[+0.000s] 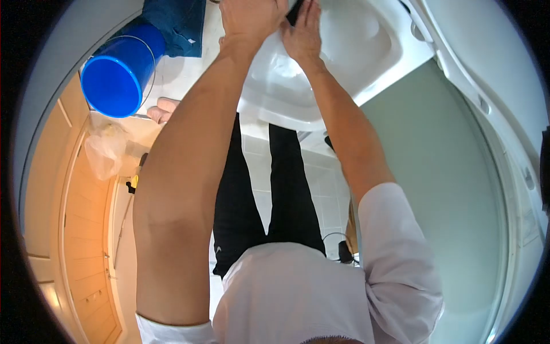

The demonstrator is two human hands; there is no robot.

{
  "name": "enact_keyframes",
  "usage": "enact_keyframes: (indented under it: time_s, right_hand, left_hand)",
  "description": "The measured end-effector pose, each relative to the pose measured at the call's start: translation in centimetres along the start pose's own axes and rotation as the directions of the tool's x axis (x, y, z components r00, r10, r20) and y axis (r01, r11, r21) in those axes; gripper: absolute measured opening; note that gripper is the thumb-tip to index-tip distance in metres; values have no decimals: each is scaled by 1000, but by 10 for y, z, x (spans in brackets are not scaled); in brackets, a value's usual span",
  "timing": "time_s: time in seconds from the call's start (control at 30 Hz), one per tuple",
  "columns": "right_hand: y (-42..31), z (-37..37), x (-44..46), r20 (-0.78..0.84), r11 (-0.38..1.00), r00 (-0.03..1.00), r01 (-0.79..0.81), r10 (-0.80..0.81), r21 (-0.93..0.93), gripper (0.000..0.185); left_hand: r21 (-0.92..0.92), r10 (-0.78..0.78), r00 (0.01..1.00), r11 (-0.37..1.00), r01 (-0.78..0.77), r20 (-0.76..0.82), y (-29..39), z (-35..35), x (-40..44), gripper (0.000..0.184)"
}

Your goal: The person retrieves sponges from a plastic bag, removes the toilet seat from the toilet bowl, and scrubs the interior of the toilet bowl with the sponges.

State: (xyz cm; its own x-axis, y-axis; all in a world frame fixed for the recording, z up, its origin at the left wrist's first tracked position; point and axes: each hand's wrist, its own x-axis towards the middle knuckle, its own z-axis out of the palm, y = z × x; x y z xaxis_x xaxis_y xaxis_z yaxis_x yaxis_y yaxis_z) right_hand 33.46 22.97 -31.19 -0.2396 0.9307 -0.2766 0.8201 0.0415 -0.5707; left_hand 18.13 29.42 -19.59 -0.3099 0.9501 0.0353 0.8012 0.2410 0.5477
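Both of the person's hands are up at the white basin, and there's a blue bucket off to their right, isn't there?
Not quite: the head view shows the blue bucket off to the person's left, not their right. The left hand and right hand are indeed up at the white basin.

A pale surface (172, 69) holds a blue bucket (144, 49). Dark blue cloth (179, 26) lies beside the bucket, to its right, and pink slippers (162, 109) rest near it, below the cloth.
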Motion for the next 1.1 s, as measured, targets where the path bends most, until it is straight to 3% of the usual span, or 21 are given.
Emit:
enact_keyframes:
  time_s: [0.03,0.07,0.1,0.13,0.23,0.33,0.37,0.4,0.43,0.5,0.53,0.57,0.6,0.63,0.67,0.77,0.8,0.87,0.97,1.03,1.1]
  right_hand:
    - [-5,-4,-6,65,992,997,22,-30,121,79]
    - [-2,0,-31,89,987,983,163,-163,-2,77]
    - [-11,-10,-61,186,980,963,200,-192,-22,76]
    - [-17,-20,-82,290,973,934,229,-207,-43,75]
    - [-20,-34,-95,343,976,926,200,-159,-88,72]
    - [6,-1,-32,21,999,999,37,-37,8,89]
    - [18,9,-4,-14,999,1000,-25,25,-22,90]
    - [36,21,22,-43,999,999,-32,33,18,86]
    - [41,23,42,-16,983,985,-170,171,70,81]
    - [98,57,72,-182,998,981,-70,71,11,58]
    - [114,55,86,-187,997,979,-74,74,7,58]
    - [129,53,100,-4,842,934,-319,356,434,59]
    - [136,56,113,280,458,817,-527,503,716,60]
    - [142,80,115,191,278,895,-319,403,906,62]
    - [117,80,108,193,272,895,-318,402,908,62]
    - [38,69,74,-46,693,901,-299,431,656,67]
    - [30,73,87,-54,697,903,-289,426,657,67]
    - [25,86,101,-126,537,791,-279,598,796,65]
    - [45,69,140,63,97,728,-176,682,980,62]
    - [42,57,141,108,-23,747,-123,656,992,60]
    - [15,53,120,78,-30,789,-75,610,997,58]
  left_hand:
    - [-22,-6,1000,1000,6,10,1,-1,2,56]
    - [-23,9,1000,1000,-9,-13,2,-2,5,56]
    - [2,10,1000,1000,-9,-26,2,-1,5,55]
    - [25,4,1000,1000,-3,-29,3,0,5,54]
    - [0,7,1000,1000,-7,-7,4,-3,3,54]
    - [-12,20,1000,1000,-20,-20,1,0,5,55]
    - [-12,11,999,1000,-12,-31,1,-1,3,55]
    - [-11,17,999,1000,-18,-34,2,-2,4,55]
    - [-17,-2,1000,1000,1,-26,4,-3,4,54]
    - [-30,-15,1000,999,15,-14,8,-5,4,53]
    - [-27,-24,1000,999,24,4,9,-7,4,53]
    - [-20,-34,999,999,34,21,9,-8,4,53]
    - [-19,-30,999,999,31,23,10,-7,3,53]
    - [-4,-23,1000,1000,24,13,11,-7,4,53]
    - [11,-17,1000,1000,17,4,9,-7,4,53]
    - [25,-5,1000,1000,4,14,8,-9,4,53]
    - [21,1,1000,1000,-1,5,9,-9,7,53]
    - [-27,-41,999,999,42,27,10,-10,4,53]
    - [-7,-27,1000,1000,27,2,11,-10,5,53]
    - [20,0,1000,1000,1,-23,12,-9,7,53]
    - [56,21,998,998,-18,-60,7,-6,3,54]
